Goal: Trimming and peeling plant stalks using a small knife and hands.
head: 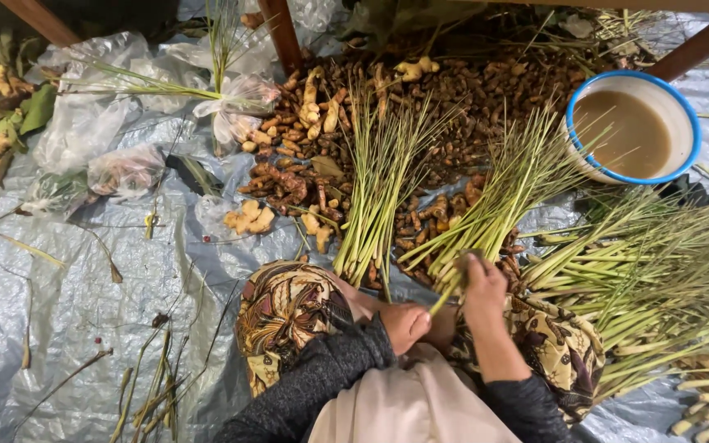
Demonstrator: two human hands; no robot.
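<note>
The person sits on a grey plastic tarpaulin (67, 287), knees covered by a brown patterned cloth (285, 308). Both hands work at 6 o'clock, close together but not touching.

**Hand state**
- The left hand (404, 326) is closed into a fist around the base of a lemongrass stalk (445, 294).
- The right hand (482, 289) is curled over the butt ends of the lemongrass bundle (494, 201), which fans away toward 1 o'clock.

**Position of the work**
- The stalk runs from the left fist up into the bundle base, just under the right hand.
- A second bundle (375, 189) lies toward 12 o'clock, tips pointing away.
- A large loose heap of lemongrass (658, 279) lies at 3 o'clock.

**Procedure note (judgement)**
- Keep the butt ends level before adding a stalk; uneven ends loosen a bundle.
- Grip near the thick base, where the stalk is stiffest. The thin tips would likely bend or snap.
- Hold the bundle steady with one hand while the other seats the stalk.

**Materials**
- Lemongrass: long, straight, pale at the base, green and thin at the tips.
- Turmeric and ginger roots (305, 156): knobbly, orange-brown, matte, heaped from 11 to 1 o'clock.
- Enamel bowl (673, 102): round, white, blue rim, holding cloudy brown liquid, at 2 o'clock.
- Clear plastic bags (92, 131): crumpled, glossy, at 10 o'clock.
</note>
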